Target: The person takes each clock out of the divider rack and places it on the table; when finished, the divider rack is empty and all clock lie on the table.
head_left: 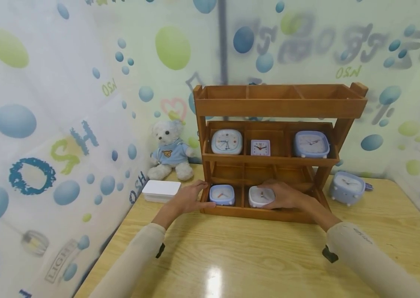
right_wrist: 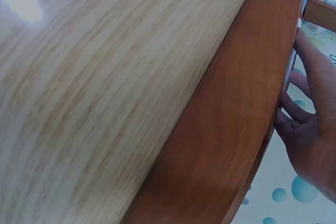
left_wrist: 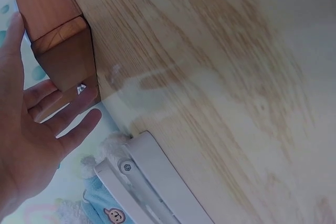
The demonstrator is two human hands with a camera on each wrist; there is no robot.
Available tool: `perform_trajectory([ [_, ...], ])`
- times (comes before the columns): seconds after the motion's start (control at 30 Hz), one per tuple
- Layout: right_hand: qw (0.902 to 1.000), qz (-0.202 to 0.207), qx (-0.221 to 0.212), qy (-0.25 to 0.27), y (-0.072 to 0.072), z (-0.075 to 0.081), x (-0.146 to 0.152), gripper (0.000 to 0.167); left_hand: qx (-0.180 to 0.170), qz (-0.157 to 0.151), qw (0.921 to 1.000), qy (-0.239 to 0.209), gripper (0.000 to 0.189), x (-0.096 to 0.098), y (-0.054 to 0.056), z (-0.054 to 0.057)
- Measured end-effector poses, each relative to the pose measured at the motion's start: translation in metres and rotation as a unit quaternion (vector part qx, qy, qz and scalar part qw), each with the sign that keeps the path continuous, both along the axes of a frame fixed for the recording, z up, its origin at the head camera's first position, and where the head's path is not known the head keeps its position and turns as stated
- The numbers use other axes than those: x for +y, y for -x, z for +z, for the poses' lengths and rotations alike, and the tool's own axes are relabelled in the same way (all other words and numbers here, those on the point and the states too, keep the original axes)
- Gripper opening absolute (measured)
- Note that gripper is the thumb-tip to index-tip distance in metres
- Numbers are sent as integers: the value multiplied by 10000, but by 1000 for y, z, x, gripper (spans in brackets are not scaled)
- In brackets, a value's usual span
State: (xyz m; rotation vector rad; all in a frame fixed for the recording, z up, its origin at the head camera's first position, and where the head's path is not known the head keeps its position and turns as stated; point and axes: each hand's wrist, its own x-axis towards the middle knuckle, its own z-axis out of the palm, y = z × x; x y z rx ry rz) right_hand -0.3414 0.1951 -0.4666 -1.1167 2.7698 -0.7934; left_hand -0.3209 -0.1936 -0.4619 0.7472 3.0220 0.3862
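A brown wooden shelf rack [head_left: 281, 106] stands on the table, with alarm clocks in its compartments. At its lower left corner my left hand [head_left: 189, 198] touches the rack, thumb at the front edge beside a blue clock [head_left: 222, 195]. In the left wrist view, the fingers [left_wrist: 79, 129] spread loosely around the rack's end. My right hand [head_left: 282, 194] grips a white alarm clock [head_left: 257, 196] in the bottom middle compartment, covering its right side. From the right wrist, the rack's front board [right_wrist: 231, 108] hides most of that clock.
The middle tier holds a round-cornered clock [head_left: 227, 142], a small square lilac clock [head_left: 260, 147] and a lavender clock [head_left: 311, 144]. Another clock [head_left: 347, 187] stands right of the rack. A white box [head_left: 161, 190] and a teddy bear [head_left: 171, 151] are on the left.
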Motion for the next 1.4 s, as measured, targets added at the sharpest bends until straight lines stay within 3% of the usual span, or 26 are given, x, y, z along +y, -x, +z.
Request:
perform_trajectory([
  [0.2,9987,-432,21,273,-3,2,3,85,54,3,10000,11,96,-1,1,-3],
  [0.4,9942,-842,221,627,-8,15,12,85,155,-29,9999,34,96,0,2,-3],
  [0.77,9897,-706,993,757,-28,34,46,84,83,77,9998,-143,95,-1,-4,-10],
  [1.13,9802,-906,1701,447,-61,55,98,78,81,-223,9989,-404,90,-4,-9,-19],
  [1.27,9733,-994,2049,284,-68,63,119,78,30,-247,9986,-456,91,-4,-8,-20],
  [1.4,9727,-907,2115,316,-72,68,138,78,16,-241,9987,-458,91,-4,-8,-19],
])
